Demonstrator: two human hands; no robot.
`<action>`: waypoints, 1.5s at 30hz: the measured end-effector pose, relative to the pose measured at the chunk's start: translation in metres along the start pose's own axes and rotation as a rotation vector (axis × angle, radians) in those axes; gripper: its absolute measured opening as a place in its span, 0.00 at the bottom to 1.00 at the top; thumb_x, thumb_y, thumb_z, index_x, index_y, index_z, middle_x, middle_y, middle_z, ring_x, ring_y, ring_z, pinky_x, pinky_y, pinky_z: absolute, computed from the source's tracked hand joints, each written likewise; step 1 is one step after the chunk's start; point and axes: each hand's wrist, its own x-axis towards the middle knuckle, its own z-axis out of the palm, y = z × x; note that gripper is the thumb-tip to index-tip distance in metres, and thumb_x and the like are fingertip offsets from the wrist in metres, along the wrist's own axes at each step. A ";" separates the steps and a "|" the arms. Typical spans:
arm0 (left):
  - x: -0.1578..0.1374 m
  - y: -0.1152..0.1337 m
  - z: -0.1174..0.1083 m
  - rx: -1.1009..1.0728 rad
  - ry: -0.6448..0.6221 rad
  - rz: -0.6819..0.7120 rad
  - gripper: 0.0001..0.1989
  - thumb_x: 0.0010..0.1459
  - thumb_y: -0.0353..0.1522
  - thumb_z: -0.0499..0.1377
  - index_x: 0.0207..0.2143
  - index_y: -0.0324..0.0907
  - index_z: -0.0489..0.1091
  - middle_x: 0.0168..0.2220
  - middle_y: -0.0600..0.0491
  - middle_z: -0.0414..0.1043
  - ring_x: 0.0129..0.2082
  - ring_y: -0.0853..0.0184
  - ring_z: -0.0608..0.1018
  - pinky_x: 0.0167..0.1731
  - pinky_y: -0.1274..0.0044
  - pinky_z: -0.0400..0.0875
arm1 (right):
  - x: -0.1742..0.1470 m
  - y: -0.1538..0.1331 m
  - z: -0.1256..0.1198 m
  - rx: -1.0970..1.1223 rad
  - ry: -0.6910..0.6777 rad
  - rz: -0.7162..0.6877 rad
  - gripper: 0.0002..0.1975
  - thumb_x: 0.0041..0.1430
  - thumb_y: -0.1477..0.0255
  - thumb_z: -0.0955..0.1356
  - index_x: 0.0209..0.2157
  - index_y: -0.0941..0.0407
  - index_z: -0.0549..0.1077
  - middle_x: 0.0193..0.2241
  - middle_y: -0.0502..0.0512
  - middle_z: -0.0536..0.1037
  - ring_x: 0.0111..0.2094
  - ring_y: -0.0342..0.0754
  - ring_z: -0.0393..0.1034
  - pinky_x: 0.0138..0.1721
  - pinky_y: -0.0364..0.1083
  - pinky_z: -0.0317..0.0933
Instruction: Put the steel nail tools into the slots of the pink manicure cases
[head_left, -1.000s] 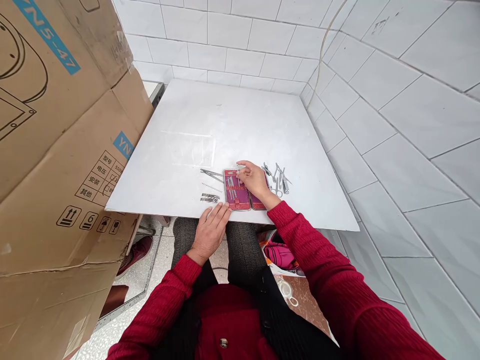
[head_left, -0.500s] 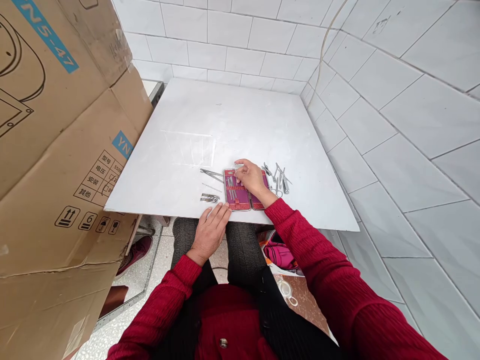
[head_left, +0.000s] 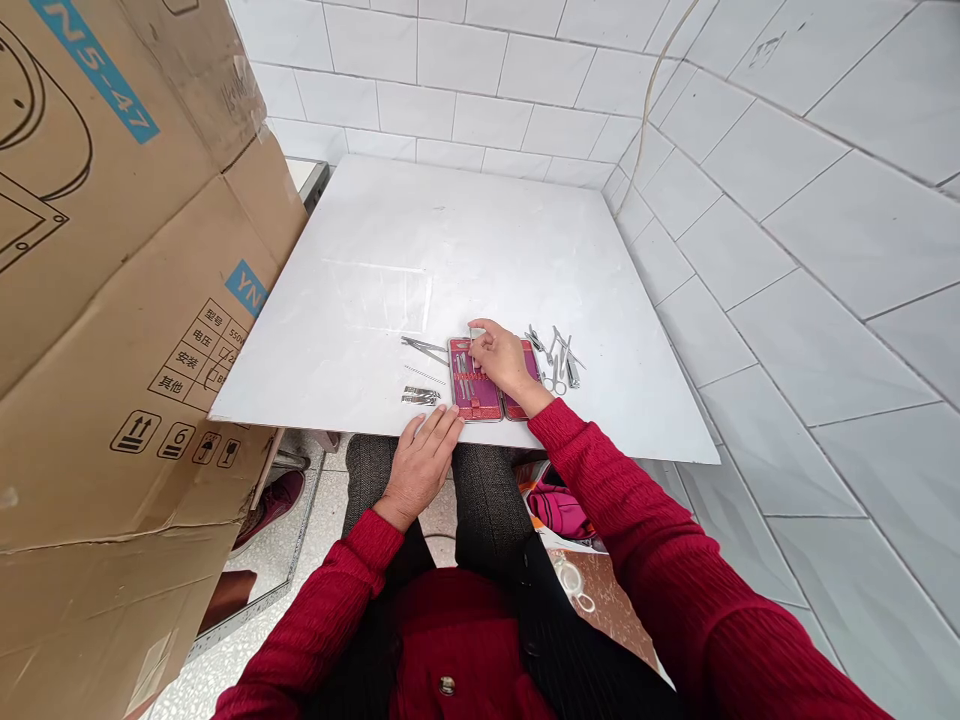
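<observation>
A red manicure case (head_left: 480, 408) lies unfolded near the front edge of the white table, with several slim metal tools (head_left: 463, 378) in its left half. My right hand (head_left: 501, 357) is over the case, thumb and finger pinched on a thin metal manicure tool (head_left: 472, 335) that stands upright. At the case's lower left corner, my left hand (head_left: 424, 455) rests on the table edge with its fingers stretched out. Left of the case are tweezers-like metal pliers (head_left: 424, 347), a thin metal strip (head_left: 425, 374) and nail clippers (head_left: 420, 396).
Scissors (head_left: 555, 384) and several other metal tools (head_left: 564, 352) lie right of the case. A large cardboard box (head_left: 172, 250) borders the white table (head_left: 487, 230) on the left. Tiled walls (head_left: 810, 260) stand behind and to the right.
The view has shifted very slightly. Both hands keep nearly the same place, the right one still pinching the thin tool over the case.
</observation>
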 end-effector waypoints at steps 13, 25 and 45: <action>0.000 0.000 0.000 0.005 0.004 0.003 0.26 0.68 0.24 0.52 0.67 0.38 0.63 0.68 0.43 0.65 0.70 0.59 0.64 0.68 0.63 0.56 | 0.000 0.003 0.005 0.049 0.073 0.044 0.19 0.55 0.74 0.63 0.49 0.56 0.72 0.24 0.44 0.74 0.27 0.47 0.70 0.34 0.44 0.65; 0.000 0.000 0.002 0.005 0.027 0.011 0.25 0.69 0.25 0.52 0.67 0.37 0.64 0.68 0.44 0.65 0.69 0.59 0.66 0.67 0.63 0.58 | -0.001 0.005 0.007 -0.002 0.070 -0.032 0.13 0.55 0.75 0.63 0.41 0.55 0.74 0.21 0.44 0.71 0.24 0.46 0.66 0.30 0.44 0.57; -0.001 -0.001 0.003 0.002 0.020 0.015 0.25 0.69 0.25 0.52 0.67 0.37 0.63 0.68 0.44 0.65 0.70 0.59 0.65 0.67 0.63 0.57 | -0.005 0.010 0.014 0.005 0.161 -0.060 0.11 0.57 0.73 0.63 0.40 0.56 0.74 0.24 0.46 0.72 0.27 0.47 0.68 0.33 0.45 0.59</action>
